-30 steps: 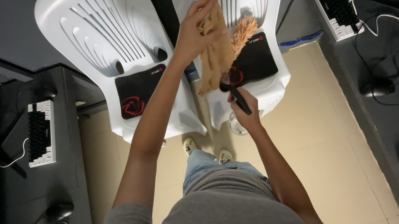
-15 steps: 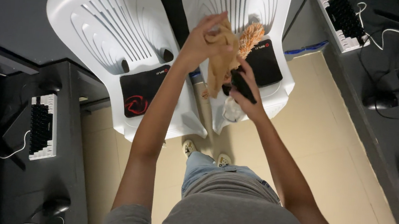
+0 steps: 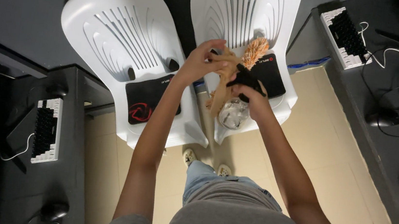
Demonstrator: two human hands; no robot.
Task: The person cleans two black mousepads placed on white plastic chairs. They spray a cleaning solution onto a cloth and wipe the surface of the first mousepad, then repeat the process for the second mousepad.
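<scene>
I hold an orange feather duster up between my hands. My left hand is closed on its fluffy tan part, and my right hand grips its black handle. Below my hands are two white plastic chairs.

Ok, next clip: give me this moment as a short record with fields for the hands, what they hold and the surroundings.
Left hand: left hand raised, fingers on the upper end of the tan bundle.
Right hand: right hand grips the black handle at the bundle's middle.
Held thing: tan bundle with an orange frayed tuft; what it is, unclear.
Below the hands: clear plastic bag on the right white chair.
Chairs: left white chair; each carries a black mat.
Desks: dark, with keyboards on both sides.
</scene>
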